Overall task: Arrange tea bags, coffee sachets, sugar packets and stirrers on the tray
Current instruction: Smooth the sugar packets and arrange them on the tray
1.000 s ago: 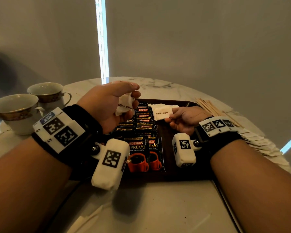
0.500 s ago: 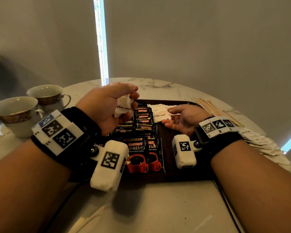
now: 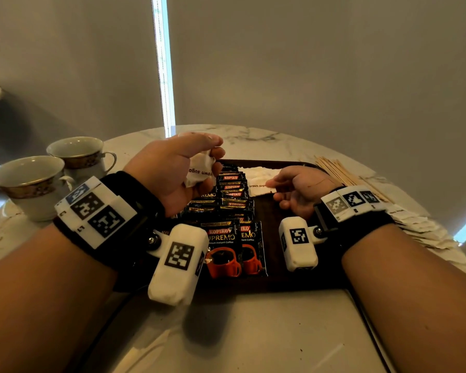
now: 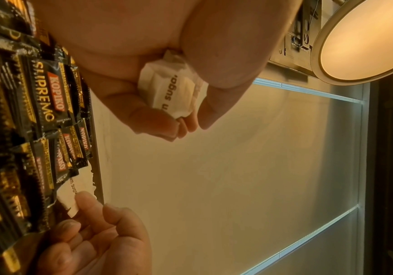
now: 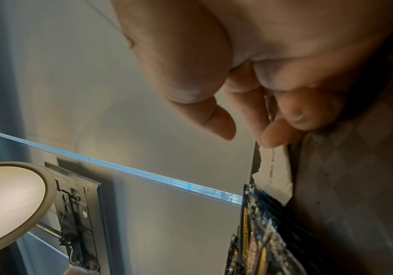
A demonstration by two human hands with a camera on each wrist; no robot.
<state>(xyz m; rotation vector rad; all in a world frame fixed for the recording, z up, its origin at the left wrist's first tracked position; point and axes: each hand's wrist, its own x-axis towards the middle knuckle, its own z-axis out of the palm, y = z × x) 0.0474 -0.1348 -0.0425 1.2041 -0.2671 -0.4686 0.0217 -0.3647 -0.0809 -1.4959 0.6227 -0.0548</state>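
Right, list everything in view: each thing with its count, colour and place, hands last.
tray: one, dark brown, centre of the table
coffee sachets: many, count unclear, black with red and gold print, overlapping in rows on the tray's left half
sugar packets on tray: at least two, white, far part of the tray, right of the sachets
held sugar packets: small bunch, white, in the left hand
stirrers: a bundle, pale wood, on the table right of the tray
paper packets: a fanned row, whitish, near the table's right edge
cups: two, white with gold band, left on the table
table: one, white marble
left hand: grips the bunch above the sachets
right hand: fingertip touches a tray packet
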